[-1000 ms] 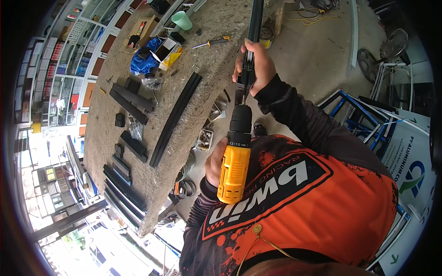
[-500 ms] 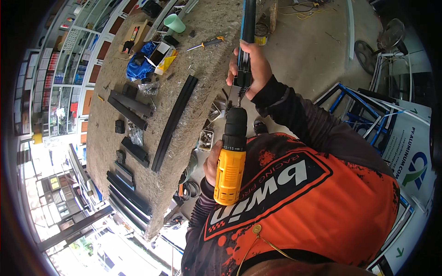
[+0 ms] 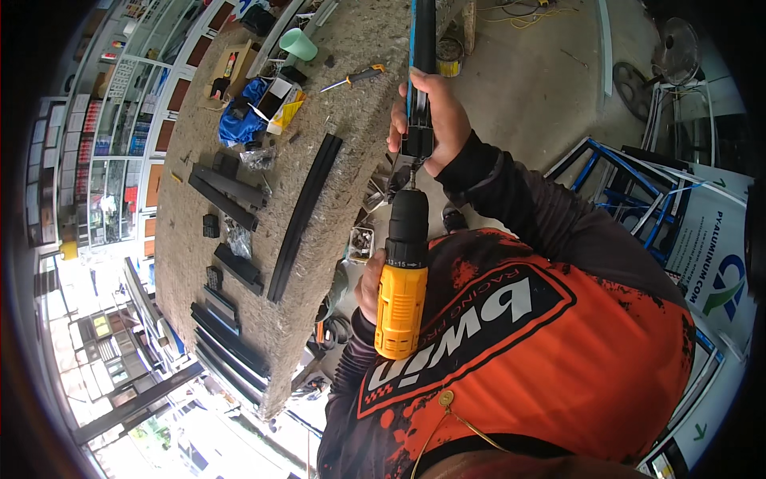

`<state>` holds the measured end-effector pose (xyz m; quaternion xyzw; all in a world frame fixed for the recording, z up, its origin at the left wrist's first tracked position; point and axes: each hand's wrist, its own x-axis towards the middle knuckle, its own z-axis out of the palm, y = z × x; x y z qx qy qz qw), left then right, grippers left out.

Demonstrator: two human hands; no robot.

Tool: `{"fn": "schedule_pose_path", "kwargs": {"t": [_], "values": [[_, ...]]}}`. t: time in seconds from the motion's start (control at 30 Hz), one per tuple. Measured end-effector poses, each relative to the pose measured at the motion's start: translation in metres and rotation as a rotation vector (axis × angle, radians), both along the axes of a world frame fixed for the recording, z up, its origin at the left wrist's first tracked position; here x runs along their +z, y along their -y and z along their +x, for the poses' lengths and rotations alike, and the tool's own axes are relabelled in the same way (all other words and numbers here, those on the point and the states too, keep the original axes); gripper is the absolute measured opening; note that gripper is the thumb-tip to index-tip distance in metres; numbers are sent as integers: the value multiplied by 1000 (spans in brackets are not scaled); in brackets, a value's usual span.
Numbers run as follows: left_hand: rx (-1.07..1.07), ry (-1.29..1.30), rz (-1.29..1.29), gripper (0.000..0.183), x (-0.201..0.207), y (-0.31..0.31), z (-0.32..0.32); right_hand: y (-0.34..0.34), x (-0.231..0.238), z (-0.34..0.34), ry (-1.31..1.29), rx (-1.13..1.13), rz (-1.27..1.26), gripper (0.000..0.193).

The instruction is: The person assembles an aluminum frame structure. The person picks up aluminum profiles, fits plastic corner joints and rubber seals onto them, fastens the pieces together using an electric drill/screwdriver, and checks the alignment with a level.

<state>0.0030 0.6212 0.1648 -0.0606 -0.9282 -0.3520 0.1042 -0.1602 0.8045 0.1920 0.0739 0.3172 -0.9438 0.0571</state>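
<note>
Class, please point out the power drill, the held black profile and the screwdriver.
Power drill [image 3: 401, 303]: head view, on its yellow body.
Held black profile [image 3: 426, 44]: head view, on its upper stretch.
Screwdriver [image 3: 364, 75]: head view, on its handle.

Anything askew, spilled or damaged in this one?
No spill or clear damage stands out around the drill in the left hand. On the bench, though, crumpled blue material lies beside an open white-and-yellow box, which looks untidy.

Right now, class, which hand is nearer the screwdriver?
The right hand, gripping a dark profile, is right of the screwdriver; the left hand, holding the yellow drill, is farther back, toward the torso.
</note>
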Motion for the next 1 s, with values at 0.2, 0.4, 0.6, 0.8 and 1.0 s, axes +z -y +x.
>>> {"fn": "schedule_pose_path", "kwargs": {"t": [0.2, 0.4, 0.6, 0.8, 1.0], "values": [[308, 728, 1105, 17, 15, -5, -5, 0, 3, 3, -14, -1, 2, 43], [116, 614, 684, 30, 18, -8, 1, -1, 9, 7, -22, 19, -1, 43], [108, 1072, 1565, 42, -3, 22, 0, -4, 20, 13, -68, 32, -8, 43], [88, 810, 1408, 44, -12, 17, 10, -2, 32, 19, -116, 21, 2, 43], [68, 783, 1410, 46, -15, 18, 11, 0, 38, 19, -143, 21, -14, 42]]}}
